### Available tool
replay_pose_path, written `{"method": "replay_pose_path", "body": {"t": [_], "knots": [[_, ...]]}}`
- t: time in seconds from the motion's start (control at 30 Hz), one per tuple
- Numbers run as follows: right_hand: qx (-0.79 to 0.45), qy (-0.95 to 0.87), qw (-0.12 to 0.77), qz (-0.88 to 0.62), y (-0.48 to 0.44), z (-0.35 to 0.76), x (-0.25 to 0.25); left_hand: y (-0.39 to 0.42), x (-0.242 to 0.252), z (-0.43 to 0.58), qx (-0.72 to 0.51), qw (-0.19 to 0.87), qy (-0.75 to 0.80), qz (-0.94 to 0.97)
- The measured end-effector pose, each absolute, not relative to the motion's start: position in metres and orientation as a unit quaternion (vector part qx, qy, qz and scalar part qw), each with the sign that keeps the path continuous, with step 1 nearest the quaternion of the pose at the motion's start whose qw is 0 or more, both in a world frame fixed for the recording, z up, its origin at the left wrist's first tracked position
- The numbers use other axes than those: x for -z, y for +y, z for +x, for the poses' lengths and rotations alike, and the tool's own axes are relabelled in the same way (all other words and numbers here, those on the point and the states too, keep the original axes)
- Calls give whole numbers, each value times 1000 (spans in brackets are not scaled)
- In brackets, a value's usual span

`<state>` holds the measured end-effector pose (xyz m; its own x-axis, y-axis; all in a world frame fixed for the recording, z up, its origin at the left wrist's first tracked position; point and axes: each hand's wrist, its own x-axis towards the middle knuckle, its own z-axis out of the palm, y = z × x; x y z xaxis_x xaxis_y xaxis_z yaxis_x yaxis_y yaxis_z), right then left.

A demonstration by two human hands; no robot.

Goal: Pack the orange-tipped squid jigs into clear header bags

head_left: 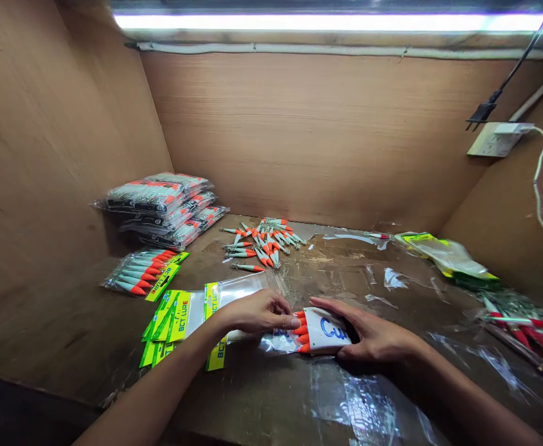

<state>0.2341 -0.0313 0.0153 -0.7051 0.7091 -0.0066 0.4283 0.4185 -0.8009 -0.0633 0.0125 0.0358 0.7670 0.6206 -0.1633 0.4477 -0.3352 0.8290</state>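
My right hand (368, 334) wraps round a white sleeve (320, 331) with blue handwriting, the thumb and fingers on its two long sides. Orange tips of several fishing lures (303, 331) stick out of the sleeve's left end. At those tips is my left hand (264, 311), its fingers curled and pinched at a clear plastic bag (275, 342); part of its grip is hidden. The bag lies under the lure tips and my left fingers. Left of it, yellow-green headed BCT LURE bags (178, 317) lie overlapping on the table.
Loose orange-and-white lures (264, 241) lie in a pile behind my hands. A filled lure bag (143, 271) and a stack of packed bags (164, 207) are at left. More packaging (447, 254) and red lures (526, 331) lie right. A plug (482, 111) hangs above.
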Motion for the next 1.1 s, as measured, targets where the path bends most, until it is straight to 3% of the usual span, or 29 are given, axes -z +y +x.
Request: {"method": "replay_pose_path", "body": {"t": [0.13,0.63,0.8,0.97,1.1], "knots": [[-419,-824,172,-340,-31,234,-14,6,-48,-68,-71,410,298,859],[-404,-831,171,-341,-30,237,-11,12,-45,-73,-42,475,255,841],[-337,-848,168,-373,-41,227,-15,6,-35,-58,-110,482,298,816],[-266,-891,153,-336,-49,219,-21,2,-26,-48,-169,586,313,728],[-232,-912,115,-317,-50,217,-26,11,-30,-60,-230,537,335,740]]}}
